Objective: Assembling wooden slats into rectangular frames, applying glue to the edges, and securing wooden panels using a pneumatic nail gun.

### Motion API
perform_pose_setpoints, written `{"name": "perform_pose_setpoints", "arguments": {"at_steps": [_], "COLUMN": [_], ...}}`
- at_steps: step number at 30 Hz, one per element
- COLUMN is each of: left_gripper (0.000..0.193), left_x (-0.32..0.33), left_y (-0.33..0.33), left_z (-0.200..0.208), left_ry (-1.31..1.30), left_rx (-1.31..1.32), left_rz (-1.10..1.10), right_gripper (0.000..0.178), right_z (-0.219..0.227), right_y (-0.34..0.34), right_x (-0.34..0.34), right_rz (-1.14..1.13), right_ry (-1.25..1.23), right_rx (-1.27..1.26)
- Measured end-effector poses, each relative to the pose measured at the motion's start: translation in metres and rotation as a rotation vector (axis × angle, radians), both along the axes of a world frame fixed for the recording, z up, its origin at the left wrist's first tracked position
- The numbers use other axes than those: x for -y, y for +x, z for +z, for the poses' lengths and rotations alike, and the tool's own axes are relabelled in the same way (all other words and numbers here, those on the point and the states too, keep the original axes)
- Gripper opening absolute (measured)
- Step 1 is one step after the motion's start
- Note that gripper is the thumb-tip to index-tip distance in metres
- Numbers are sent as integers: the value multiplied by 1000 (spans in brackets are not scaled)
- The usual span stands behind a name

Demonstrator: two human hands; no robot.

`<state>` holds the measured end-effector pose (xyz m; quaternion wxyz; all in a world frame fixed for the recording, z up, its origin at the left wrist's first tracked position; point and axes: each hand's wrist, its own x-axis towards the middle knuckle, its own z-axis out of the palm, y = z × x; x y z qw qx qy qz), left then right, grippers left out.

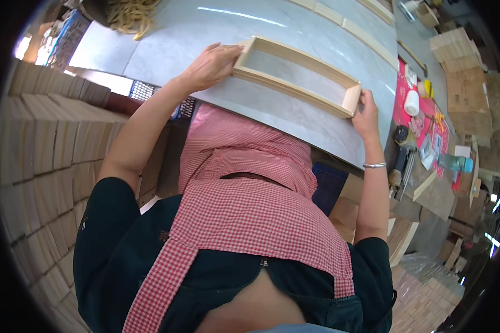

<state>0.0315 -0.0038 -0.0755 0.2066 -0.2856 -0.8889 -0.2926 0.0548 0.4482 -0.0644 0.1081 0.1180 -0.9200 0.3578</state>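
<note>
A long, narrow rectangular frame of pale wood (294,89) rests on or just above the grey marble-look tabletop (178,47), its middle open to the surface beneath. My left hand (213,66) grips its left end, with the fingers over the outer side. At the opposite end my right hand (366,117) holds the right corner, its thumb and fingers closed against the wood. The inner sides of both hands' fingers are partly hidden by the frame. A silver bangle (374,165) circles my right wrist.
Rubber bands (130,16) spill from a container at the far left. Thin wooden strips (366,41) lie along the table's far side. Stacked wood pieces (44,133) rise at my left. To the right, a red-covered surface (400,100) carries a white spool (411,103) and a bottle (455,163).
</note>
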Motion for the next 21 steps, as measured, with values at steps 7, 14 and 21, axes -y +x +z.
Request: {"name": "perform_pose_setpoints", "arguments": {"at_steps": [7, 14, 21], "left_gripper": [22, 25, 40], "left_x": [17, 3, -19], "left_y": [-3, -6, 10], "left_z": [41, 38, 59], "left_ry": [93, 829, 252], "left_rx": [297, 1102, 973], "left_rz": [-150, -79, 232], "right_gripper": [16, 10, 21], "right_z": [44, 47, -6], "right_y": [13, 3, 0], "right_x": [5, 26, 0], "right_rz": [-103, -355, -326], "right_ry": [-150, -363, -75], "right_rx": [-33, 144, 350]}}
